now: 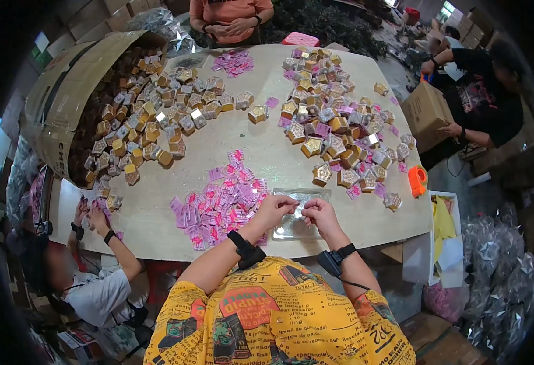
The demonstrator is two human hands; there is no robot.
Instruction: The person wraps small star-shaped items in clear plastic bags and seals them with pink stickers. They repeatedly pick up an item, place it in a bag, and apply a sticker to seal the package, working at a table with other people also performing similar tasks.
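Note:
My left hand and my right hand face each other close together near the table's front edge. Both have fingertips pinched together; what they hold, if anything, is too small to make out. Beneath them lies a shallow clear plastic tray, partly hidden by my hands. Just left of my left hand spreads a heap of small pink-and-white printed tags.
A big cardboard box on its side spills gold-and-silver star-patterned pieces. More such pieces lie mixed with tags at right. An orange tape dispenser sits at the right edge. Co-workers stand or sit around the table.

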